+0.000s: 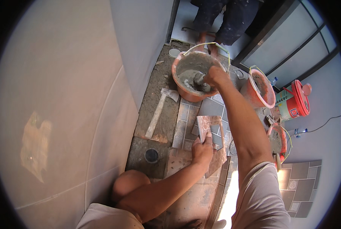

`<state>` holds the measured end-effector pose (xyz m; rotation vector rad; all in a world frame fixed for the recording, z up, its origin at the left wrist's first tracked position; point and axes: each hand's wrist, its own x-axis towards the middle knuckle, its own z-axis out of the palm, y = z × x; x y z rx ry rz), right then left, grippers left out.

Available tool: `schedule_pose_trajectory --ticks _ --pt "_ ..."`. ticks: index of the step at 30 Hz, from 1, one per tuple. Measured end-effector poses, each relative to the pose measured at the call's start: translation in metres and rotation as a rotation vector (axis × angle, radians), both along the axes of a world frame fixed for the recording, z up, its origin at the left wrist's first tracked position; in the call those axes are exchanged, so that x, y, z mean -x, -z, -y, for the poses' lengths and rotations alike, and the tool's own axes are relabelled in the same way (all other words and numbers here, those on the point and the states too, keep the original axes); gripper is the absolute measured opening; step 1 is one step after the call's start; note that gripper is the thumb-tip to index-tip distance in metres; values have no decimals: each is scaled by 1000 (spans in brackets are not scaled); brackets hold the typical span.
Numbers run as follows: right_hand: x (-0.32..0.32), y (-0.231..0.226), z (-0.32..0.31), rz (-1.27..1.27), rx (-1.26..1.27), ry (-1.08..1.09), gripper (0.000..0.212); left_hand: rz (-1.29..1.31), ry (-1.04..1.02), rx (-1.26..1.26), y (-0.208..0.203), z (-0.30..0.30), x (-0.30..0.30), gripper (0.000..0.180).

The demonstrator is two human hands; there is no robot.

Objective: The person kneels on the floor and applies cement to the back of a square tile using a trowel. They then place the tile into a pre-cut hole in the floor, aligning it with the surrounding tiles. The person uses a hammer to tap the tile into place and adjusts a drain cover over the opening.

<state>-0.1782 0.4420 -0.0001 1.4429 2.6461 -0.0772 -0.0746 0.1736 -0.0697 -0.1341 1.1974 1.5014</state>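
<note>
My left hand [203,149] grips a cut floor tile [215,166] at its edge, thumb on top. The tile's notched side faces up and away from me, and part of it is hidden by the fingers. My right hand [215,76] is closed around a tool, apparently a trowel [199,80], smeared with grey mortar and dipped into the orange bucket [189,95]. Wet mortar lies in that bucket. Left of the tile, a hatchet [155,116] with a pale wooden handle rests on the rough mortar bed.
A round pipe opening [151,155] sits in the floor near my knee. To the right stand a second bucket [257,89], a red-lidded pail [295,100] and a small mortar bucket [276,141]. Beyond the orange bucket, another person's legs [224,21] stand at the doorway.
</note>
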Motion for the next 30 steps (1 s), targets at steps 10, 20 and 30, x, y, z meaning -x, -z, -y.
schedule_pose_trajectory --ticks 10,20,30 --pt "21 -3 21 74 -39 -122 34 -10 -62 -24 -5 -1 -6 30" --pt "-22 35 -32 -251 379 -69 28 4 41 -61 6 -5 -9 33" --pt "-118 -8 33 -1184 907 376 25 49 12 -78 -40 1 22 48"
